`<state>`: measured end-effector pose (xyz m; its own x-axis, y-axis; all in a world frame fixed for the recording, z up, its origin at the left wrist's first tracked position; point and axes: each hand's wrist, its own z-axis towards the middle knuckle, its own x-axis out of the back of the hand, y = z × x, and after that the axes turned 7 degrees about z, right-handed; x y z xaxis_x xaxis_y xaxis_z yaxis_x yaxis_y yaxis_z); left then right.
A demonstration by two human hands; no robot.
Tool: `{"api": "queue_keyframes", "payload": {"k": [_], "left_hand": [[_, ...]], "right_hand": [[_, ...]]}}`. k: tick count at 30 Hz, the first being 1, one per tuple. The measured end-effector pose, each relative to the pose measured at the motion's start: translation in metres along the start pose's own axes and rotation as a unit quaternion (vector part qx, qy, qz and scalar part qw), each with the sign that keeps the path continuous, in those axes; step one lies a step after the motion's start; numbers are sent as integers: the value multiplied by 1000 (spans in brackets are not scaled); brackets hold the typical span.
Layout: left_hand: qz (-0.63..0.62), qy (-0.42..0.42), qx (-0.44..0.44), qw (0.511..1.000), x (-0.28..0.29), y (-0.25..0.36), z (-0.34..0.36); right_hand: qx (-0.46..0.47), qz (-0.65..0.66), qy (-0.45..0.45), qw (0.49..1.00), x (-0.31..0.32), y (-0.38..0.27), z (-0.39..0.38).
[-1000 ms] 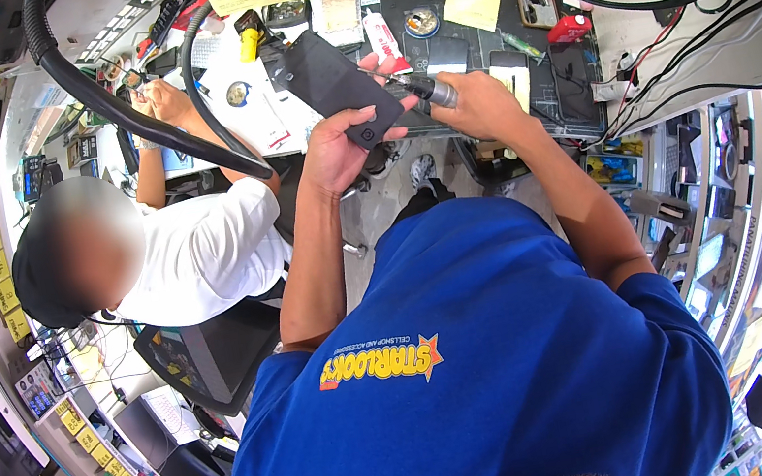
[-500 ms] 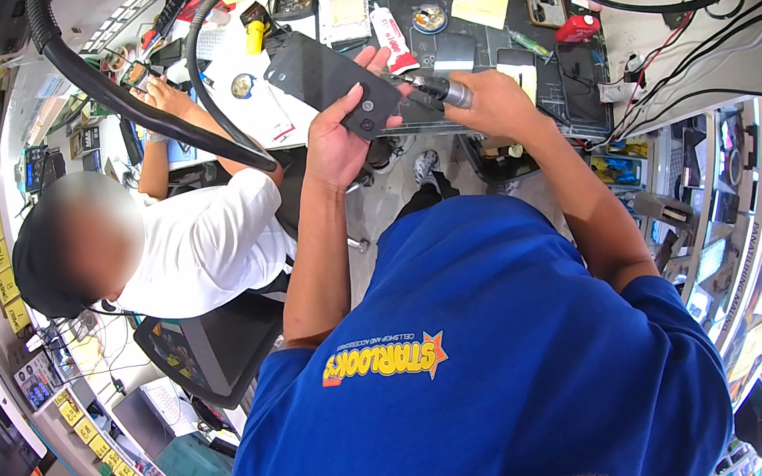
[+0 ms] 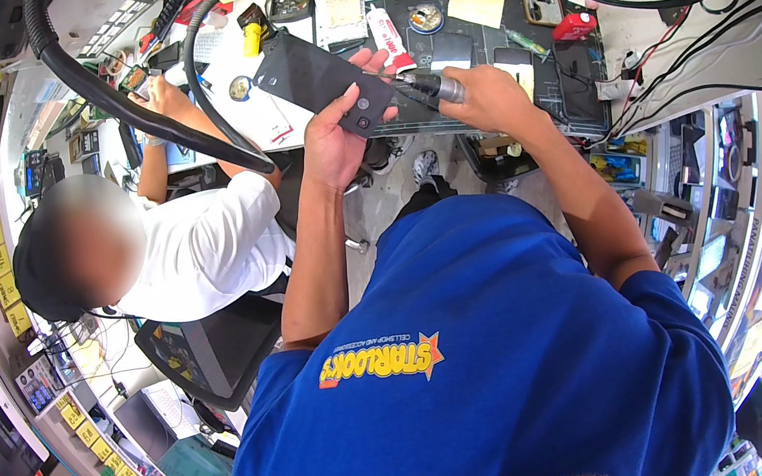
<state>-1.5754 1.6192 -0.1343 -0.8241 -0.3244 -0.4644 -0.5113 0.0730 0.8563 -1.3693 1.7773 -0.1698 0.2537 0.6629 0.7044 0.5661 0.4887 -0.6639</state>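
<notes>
Co-worker: at your left, in a white top (image 3: 201, 236), own hand (image 3: 165, 101) at the far-left end of the table (image 3: 291, 125).
Hose: black, ribbed (image 3: 122, 115), arcs between that person and your work.
Phone: dark slab (image 3: 310, 75), face with round lens-like spots turned up; held above the table's near edge, just left of centre in view.
Long axis: runs upper left to lower right; spotted end is the lower-right one, nearest your body.
Left hand: yours (image 3: 335, 149), clamped on the phone near its lower-right end; thumb over the near long edge, fingertips showing past the far one.
Tube: white and red (image 3: 387, 38), lies just beyond your left fingertips.
Hand tool: black and metal (image 3: 433, 85), slim tip aimed left at the phone's right-hand side.
Gap: tip sits close to phone edge and left fingers; cannot tell if touching.
Right hand: yours (image 3: 491, 101), clamped around the tool's grip, right of the phone, roughly level with the spotted end.
Nearer hand: your left, already on the phone; your right reaches it only by the tool.
Red bottle: small (image 3: 574, 26), well right, beyond your right hand.
</notes>
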Motion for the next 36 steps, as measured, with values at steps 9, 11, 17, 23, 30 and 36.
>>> {"api": "queue_keyframes", "payload": {"k": [9, 11, 17, 23, 30, 36], "left_hand": [[15, 9, 4, 1000, -3, 0, 2], [53, 15, 6, 998, -2, -1, 2], [70, -9, 8, 997, -17, 9, -11], [27, -29, 17, 999, -20, 15, -12], [17, -52, 20, 998, -12, 16, -11], [1, -54, 83, 995, -3, 13, -15]], "right_hand": [[-12, 73, 14, 997, -10, -1, -2], [-8, 75, 10, 997, -8, 1, -2], [16, 30, 0, 999, 0, 1, 2], [-6, 31, -1, 999, 5, -7, 4], [-1, 26, 17, 1000, 5, -4, 4], [-8, 36, 30, 999, 7, -4, 5]]}}
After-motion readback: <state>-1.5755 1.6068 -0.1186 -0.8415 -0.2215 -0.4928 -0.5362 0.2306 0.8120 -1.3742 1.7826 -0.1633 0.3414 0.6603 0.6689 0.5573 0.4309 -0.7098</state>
